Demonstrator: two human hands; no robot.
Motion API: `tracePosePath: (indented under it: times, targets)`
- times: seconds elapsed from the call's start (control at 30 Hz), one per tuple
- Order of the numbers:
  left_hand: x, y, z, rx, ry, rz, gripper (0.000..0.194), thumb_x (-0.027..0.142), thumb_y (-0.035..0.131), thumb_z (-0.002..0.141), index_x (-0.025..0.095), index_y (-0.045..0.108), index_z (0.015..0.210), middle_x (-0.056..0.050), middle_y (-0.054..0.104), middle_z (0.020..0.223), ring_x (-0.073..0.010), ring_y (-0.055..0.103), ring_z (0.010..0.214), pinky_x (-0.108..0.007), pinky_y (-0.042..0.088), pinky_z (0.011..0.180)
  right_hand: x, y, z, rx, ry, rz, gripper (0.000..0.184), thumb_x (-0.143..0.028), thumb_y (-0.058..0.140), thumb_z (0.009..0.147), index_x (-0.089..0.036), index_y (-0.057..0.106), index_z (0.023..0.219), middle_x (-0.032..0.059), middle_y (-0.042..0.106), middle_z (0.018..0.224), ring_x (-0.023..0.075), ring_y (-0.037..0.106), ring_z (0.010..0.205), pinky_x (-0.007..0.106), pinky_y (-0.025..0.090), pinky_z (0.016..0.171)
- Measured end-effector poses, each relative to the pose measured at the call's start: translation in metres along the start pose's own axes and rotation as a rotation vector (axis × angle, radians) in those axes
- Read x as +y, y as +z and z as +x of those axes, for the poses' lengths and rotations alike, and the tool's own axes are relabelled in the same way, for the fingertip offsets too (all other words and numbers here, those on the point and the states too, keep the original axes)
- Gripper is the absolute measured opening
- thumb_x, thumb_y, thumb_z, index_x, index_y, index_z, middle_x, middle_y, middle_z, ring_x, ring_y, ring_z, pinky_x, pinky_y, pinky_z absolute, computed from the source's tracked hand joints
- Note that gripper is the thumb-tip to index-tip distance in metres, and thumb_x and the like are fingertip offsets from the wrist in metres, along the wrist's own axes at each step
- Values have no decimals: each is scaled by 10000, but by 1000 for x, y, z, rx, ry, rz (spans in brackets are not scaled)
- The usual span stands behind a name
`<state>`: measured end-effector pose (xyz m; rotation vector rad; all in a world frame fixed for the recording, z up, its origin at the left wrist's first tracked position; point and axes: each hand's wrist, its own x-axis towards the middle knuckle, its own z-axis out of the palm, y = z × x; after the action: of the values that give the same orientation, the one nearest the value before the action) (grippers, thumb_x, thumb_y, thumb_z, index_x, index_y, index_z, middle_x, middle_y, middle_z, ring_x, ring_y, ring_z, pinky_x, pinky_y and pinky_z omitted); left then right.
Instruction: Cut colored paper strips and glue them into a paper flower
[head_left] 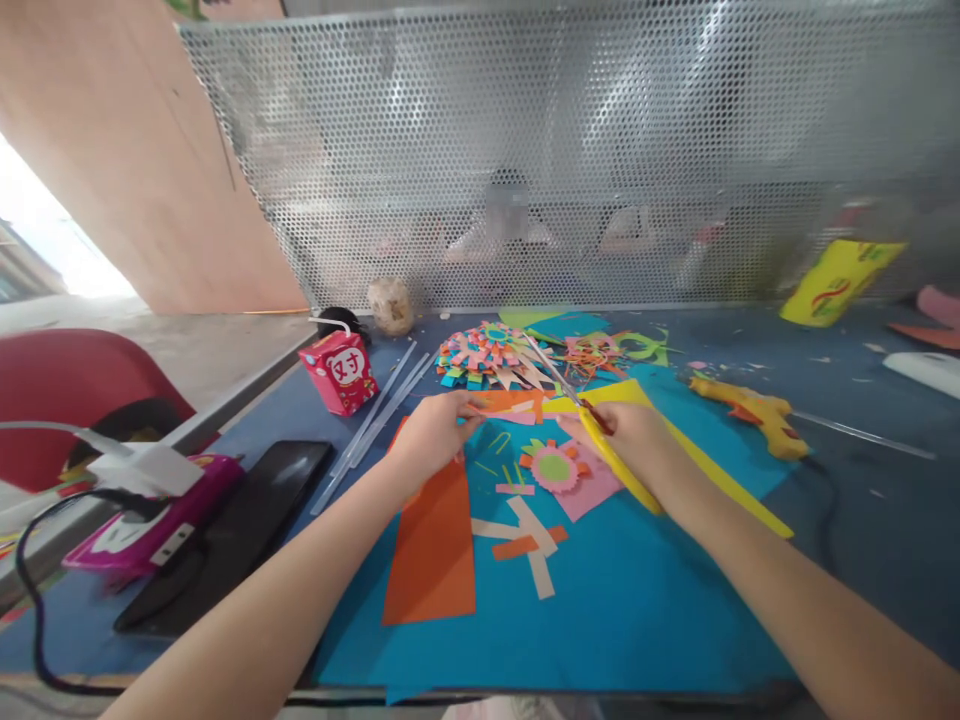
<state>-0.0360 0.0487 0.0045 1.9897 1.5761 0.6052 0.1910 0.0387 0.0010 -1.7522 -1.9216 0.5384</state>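
Note:
My right hand (637,435) is closed on yellow-handled scissors (616,462), whose blades point up and to the left. My left hand (435,435) is pinched at the end of a paper strip (491,408); its exact shape is hard to make out. Between my hands lies a paper flower (555,467) with a green centre and pink and orange petals. Pink paper (589,478) is partly under it. Closer to me are loose white and orange strips (531,545), and an orange sheet (433,550) lies below my left hand. All rest on a large blue sheet (615,620).
Behind my hands sits a pile of fringed paper flowers (487,355). Left are a red drink box (339,372), clear glue sticks (367,430), a black phone (232,530) and a pink power strip (161,520). Right lie a yellow glue gun (754,412) and a bottle (840,280). A perforated metal screen (450,120) stands behind.

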Motion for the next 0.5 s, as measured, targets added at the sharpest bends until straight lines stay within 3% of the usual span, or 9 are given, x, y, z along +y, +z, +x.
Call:
tracePosePath:
  times: [0.1, 0.23, 0.5]
  targets:
    - [13, -4, -7, 13, 54, 70, 305, 335, 548, 797, 198, 550, 1069, -45, 669, 1003, -139, 610, 701, -254, 475, 608, 2, 0, 3, -35, 4, -43, 408, -516, 515, 824, -158, 517, 627, -42, 485, 538, 86, 437, 456, 214, 343, 456]
    - [33, -2, -21, -71, 117, 166, 315, 351, 609, 707, 248, 600, 1005, 17, 726, 838, -163, 619, 669, -233, 427, 559, 4, -1, 8, -79, 15, -100, 323, -431, 486, 891, -126, 577, 833, -7, 571, 744, 113, 551, 629, 267, 479, 592]
    - [39, 12, -39, -107, 105, 378, 384, 467, 526, 749, 291, 574, 1087, 38, 730, 900, -191, 636, 659, -257, 390, 532, 6, -2, 15, -133, 7, -134, 258, -362, 500, 899, -138, 566, 1008, 48, 588, 959, 157, 582, 814, 335, 503, 713]
